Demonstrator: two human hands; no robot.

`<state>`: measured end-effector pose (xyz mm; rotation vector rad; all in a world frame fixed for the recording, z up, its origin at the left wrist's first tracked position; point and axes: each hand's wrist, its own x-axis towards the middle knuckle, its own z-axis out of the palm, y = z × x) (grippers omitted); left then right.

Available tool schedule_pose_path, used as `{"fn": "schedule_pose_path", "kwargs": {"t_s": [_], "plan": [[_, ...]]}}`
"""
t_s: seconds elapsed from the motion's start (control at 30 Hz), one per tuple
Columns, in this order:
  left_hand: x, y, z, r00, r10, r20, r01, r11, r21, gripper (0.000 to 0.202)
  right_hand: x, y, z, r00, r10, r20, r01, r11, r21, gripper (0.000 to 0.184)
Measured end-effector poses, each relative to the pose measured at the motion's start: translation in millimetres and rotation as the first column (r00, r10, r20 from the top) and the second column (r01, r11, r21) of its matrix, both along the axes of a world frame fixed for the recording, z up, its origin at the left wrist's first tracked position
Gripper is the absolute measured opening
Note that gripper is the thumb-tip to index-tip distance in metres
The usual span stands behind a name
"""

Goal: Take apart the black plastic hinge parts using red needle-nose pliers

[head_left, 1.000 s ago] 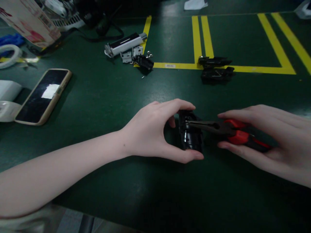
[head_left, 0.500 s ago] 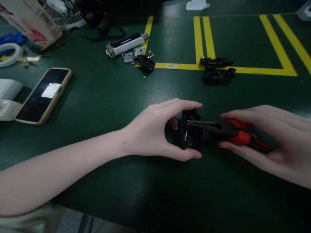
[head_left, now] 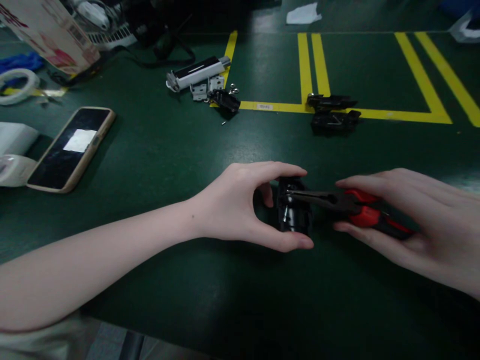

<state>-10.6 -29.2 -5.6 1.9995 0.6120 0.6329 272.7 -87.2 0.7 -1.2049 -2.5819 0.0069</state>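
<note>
Between the thumb and fingers of my left hand (head_left: 247, 205) sits a black plastic part (head_left: 296, 217) with a shiny curved surface and a small metal piece inside. My right hand (head_left: 408, 220) is wrapped round needle-nose pliers (head_left: 363, 207) with red and black handles. The pliers point left, and their narrow jaws reach over the black part, with the tips at the small metal piece near its upper left. Whether the tips pinch that piece is too small to tell. My palm hides the ends of the handles.
Farther back lie a white-and-black cylindrical device (head_left: 198, 72), metal brackets (head_left: 198, 91), a black plastic piece (head_left: 225, 101) and two more black parts (head_left: 333, 120) by the yellow tape (head_left: 405, 116). A phone (head_left: 71, 150), a tape roll (head_left: 32, 87) and a carton (head_left: 56, 37) stand at left.
The black part and the plier tips have shifted slightly down in view, still together. My right hand has moved a little left. The grip of both hands looks the same.
</note>
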Motion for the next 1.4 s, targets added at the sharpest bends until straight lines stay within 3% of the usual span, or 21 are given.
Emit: {"fn": "schedule_pose_path", "kwargs": {"t_s": [0.13, 0.37, 0.87, 1.0, 1.17, 1.4], "plan": [[0.3, 0.1, 0.6, 1.0, -0.004, -0.008, 0.004, 1.0, -0.021, 0.073, 0.4, 0.0, 0.4, 1.0, -0.008, 0.0, 0.008, 1.0, 0.0, 0.042], [-0.3, 2.1, -0.3, 0.999, -0.017, -0.045, 0.02, 0.997, 0.072, 0.069, 1.6, 2.2, 2.9, 1.0, -0.004, -0.018, 0.004, 1.0, -0.025, 0.041], [0.4, -0.9, 2.1, 1.0, -0.003, -0.005, 0.004, 1.0, 0.025, 0.068, -2.7, 3.2, 2.7, 0.999, 0.016, -0.032, -0.017, 0.999, -0.038, 0.04], [1.0, -0.9, 1.5, 1.0, 0.01, -0.02, -0.008, 0.996, 0.086, 0.069, 0.0, 3.4, 1.7, 0.998, -0.023, -0.055, 0.017, 0.993, -0.113, 0.04], [0.8, -1.4, 0.4, 0.999, 0.018, -0.04, -0.012, 0.988, 0.155, 0.067, 1.4, 4.6, 1.1, 0.998, -0.006, -0.055, -0.001, 0.994, -0.111, 0.041], [0.3, 0.0, 3.3, 1.0, 0.008, -0.03, -0.005, 0.997, 0.076, 0.065, -0.2, 4.1, 1.6, 0.999, 0.022, -0.048, -0.025, 0.998, -0.064, 0.04]]}}
